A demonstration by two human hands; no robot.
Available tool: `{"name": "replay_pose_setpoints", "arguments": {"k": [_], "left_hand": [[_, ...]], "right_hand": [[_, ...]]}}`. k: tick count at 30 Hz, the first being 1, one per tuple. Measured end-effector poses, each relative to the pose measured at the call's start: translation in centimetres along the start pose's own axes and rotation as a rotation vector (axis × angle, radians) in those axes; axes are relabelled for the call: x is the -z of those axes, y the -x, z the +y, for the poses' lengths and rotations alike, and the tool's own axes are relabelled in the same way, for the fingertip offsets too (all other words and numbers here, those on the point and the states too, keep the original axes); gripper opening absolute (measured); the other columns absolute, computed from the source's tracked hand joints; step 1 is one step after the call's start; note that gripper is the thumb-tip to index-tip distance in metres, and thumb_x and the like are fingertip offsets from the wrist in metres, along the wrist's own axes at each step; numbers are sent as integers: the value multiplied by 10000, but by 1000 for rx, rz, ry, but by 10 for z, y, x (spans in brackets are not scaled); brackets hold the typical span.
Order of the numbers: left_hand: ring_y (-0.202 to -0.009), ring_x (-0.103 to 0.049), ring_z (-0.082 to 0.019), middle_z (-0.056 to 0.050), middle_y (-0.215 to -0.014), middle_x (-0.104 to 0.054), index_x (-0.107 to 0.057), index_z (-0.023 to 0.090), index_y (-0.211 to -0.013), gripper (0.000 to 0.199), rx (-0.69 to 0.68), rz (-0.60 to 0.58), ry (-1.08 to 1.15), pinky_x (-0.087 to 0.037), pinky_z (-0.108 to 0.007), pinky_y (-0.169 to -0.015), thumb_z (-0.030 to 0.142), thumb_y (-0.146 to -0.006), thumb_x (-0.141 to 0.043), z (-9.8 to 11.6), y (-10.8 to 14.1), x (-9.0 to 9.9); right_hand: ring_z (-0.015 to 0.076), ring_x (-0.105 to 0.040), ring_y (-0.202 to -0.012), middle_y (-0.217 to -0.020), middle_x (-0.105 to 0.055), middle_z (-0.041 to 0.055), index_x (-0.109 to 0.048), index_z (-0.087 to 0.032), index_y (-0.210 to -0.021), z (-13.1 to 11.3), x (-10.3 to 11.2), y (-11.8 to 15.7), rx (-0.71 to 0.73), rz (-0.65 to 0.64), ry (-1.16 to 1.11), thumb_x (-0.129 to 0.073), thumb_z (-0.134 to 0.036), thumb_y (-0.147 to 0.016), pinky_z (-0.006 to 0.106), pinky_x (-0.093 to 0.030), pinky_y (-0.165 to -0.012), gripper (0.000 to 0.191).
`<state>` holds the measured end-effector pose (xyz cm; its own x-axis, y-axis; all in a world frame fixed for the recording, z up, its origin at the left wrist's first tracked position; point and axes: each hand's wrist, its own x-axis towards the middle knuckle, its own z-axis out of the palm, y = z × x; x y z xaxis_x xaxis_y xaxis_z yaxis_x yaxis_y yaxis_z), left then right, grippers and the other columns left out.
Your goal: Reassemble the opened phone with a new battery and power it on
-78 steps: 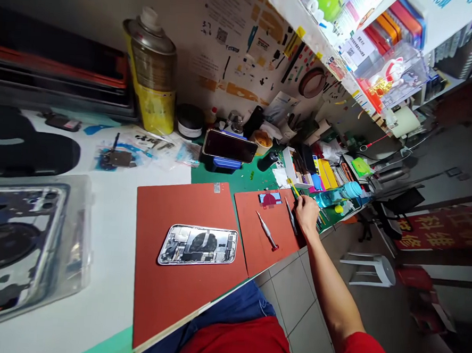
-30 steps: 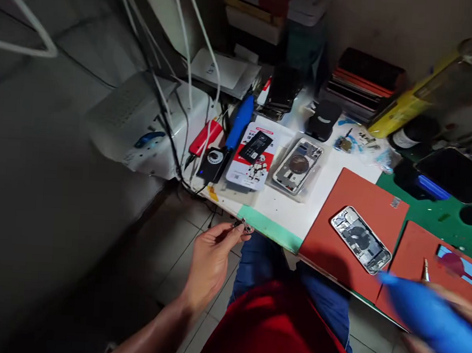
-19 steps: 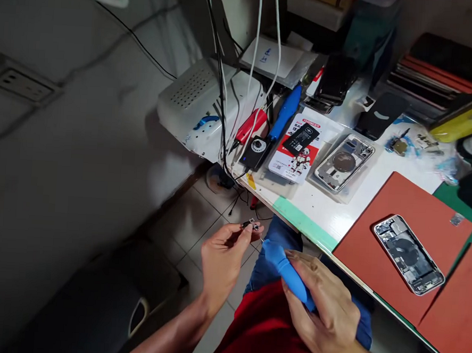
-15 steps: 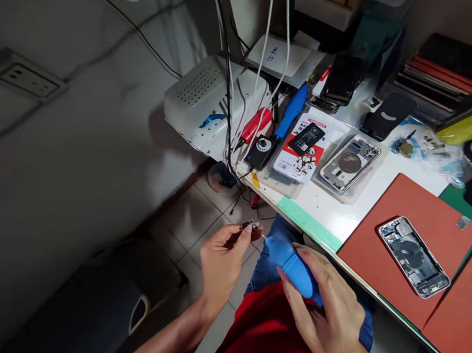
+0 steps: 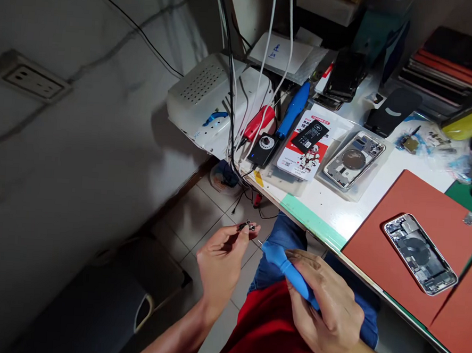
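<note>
Between its thumb and fingers, my left hand [image 5: 223, 255] pinches a small dark part with round lens-like spots, which looks like a phone camera module [image 5: 247, 226]. My right hand [image 5: 324, 304] is wrapped round a blue air blower [image 5: 290, 270] with a thin metal nozzle. That nozzle points toward the small part, a short gap away. Both hands are over my lap, off the table's front edge. On a red-brown mat [image 5: 380, 228] to the right lies an opened phone [image 5: 420, 254] with its inside parts showing.
Another opened phone housing [image 5: 354, 160] rests on a clear tray. Left of it are a battery [image 5: 310, 136] on a white-and-red package, a black dial controller [image 5: 264, 149] and a blue pen-like tool [image 5: 294, 108]. Cables [image 5: 233, 91] hang over the table's left corner.
The air blower looks narrower in my right hand, as if squeezed, and its nose has tilted slightly. My left hand has stayed nearly in place. The whole view has shifted a little.
</note>
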<state>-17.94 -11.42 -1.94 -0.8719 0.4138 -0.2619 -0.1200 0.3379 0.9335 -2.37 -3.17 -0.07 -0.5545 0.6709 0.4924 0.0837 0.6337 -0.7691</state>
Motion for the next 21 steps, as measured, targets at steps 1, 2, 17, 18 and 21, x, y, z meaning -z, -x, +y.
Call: {"name": "replay_pose_setpoints", "arguments": {"k": [1,2,17,18,21], "left_hand": [[-862,-831,-252,-72,-934,-855,-820,209,-906,236,-1,3,-7,-687,-366,-837,445,-895,-825,0,0,0],[-858,-830,-253,-74,-930,-854,-821,207,-905,240,-3,4,-14,-687,-366,-829,447,-894,-825,-1,-1,0],[-881,-828,-245,-41,-895,-846,-812,208,-869,206,92,-31,202,-687,-370,-853,403,-875,-874,-9,-5,-3],[-872,-825,-239,-42,-893,-846,-813,206,-865,207,89,-31,191,-683,-356,-839,404,-874,-874,-9,-5,-3],[-871,-822,-229,-50,-912,-850,-815,202,-871,204,89,-41,180,-673,-341,-846,399,-886,-864,-9,-5,-2]], "right_hand": [[261,-799,-1005,-1083,-803,116,-677,-156,-1318,-1,1,0,-22,0,-8,-668,26,-928,379,-687,-878,431],[263,-796,-1013,-1101,-801,120,-675,-162,-1318,-2,1,0,-55,-2,-17,-696,2,-930,384,-685,-892,422],[336,-782,-1102,-1271,-791,186,-590,-106,-1529,18,-14,11,145,16,-74,-605,-38,-976,482,-703,-799,558],[344,-781,-1111,-1299,-781,191,-582,-120,-1538,19,-16,11,127,17,-69,-614,-63,-978,499,-703,-804,564],[337,-794,-1083,-1251,-800,181,-590,-145,-1521,18,-18,5,113,5,-70,-625,-70,-960,495,-706,-797,568]]}}
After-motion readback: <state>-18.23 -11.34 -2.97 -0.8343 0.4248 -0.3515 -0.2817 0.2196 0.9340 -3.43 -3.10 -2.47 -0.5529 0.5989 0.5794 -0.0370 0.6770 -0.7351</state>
